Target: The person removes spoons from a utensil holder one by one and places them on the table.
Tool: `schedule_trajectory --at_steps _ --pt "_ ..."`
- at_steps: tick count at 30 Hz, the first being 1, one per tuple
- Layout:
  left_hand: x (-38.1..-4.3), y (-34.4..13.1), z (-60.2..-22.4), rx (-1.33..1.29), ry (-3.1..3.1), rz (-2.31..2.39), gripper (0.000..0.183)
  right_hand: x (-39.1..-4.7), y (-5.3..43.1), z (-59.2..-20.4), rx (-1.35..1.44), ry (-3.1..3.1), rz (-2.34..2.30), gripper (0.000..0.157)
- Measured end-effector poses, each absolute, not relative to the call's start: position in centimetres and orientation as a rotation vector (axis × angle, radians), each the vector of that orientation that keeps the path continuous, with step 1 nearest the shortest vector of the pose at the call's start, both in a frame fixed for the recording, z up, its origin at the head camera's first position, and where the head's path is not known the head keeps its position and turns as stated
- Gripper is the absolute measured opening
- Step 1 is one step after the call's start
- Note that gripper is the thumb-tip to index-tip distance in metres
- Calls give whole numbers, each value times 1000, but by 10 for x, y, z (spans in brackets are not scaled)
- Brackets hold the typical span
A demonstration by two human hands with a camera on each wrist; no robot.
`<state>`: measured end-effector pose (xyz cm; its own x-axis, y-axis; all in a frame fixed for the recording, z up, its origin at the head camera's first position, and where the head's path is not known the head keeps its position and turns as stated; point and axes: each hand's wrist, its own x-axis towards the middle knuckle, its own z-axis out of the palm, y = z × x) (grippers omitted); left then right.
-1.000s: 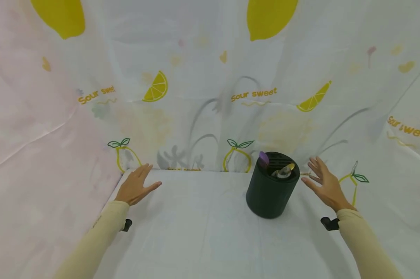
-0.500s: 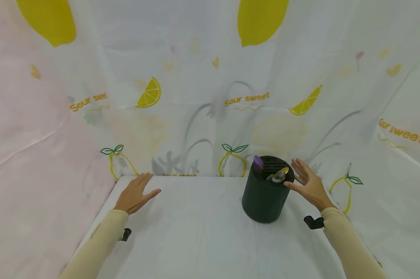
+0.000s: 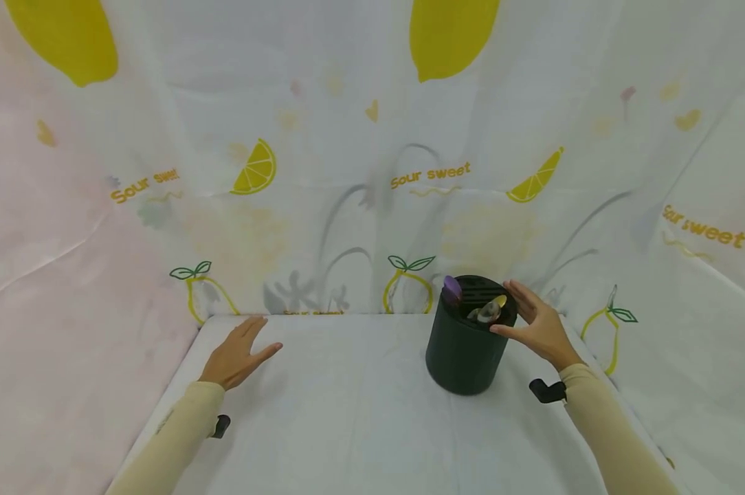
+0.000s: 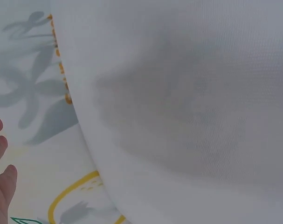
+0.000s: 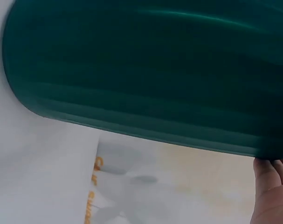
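Observation:
A dark green utensil holder point(image 3: 465, 361) stands upright on the white-covered table, with a slotted black insert in its top. A purple utensil head point(image 3: 452, 287) sticks up at its left side. Spoon heads point(image 3: 489, 311), silver and gold, show at the front right of the opening. My right hand point(image 3: 542, 333) grips the holder's upper right side, thumb at the front of the rim and fingers behind. In the right wrist view its fingertips point(image 5: 265, 170) meet the green wall point(image 5: 141, 79). On the left, my left hand point(image 3: 233, 354) hovers over the tabletop with fingers extended, holding nothing.
The white tabletop point(image 3: 348, 412) runs back to a wall of lemon-printed cloth point(image 3: 329, 227). More cloth hangs on the left point(image 3: 57, 309) and right point(image 3: 706, 330). A black strap mount point(image 3: 547, 391) sits at the right wrist.
My right hand has moved left from beside the utensil holder to its rim and taken hold there. The left hand stays nearly in place. The view has shifted slightly; the holder stands where it was.

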<state>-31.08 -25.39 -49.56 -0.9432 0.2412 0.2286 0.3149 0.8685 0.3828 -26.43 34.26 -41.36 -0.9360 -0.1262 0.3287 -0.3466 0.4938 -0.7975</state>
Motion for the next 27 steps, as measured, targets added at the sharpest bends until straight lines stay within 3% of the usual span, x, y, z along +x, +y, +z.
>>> schedule_trajectory --at_steps 11,27 --pt "-309 -240 -502 -429 -2872 -659 83 -265 337 -414 361 -2488 1320 99" --pt "-302 -232 -505 -454 -2886 -656 80 -255 320 -404 464 -2352 1441 93"
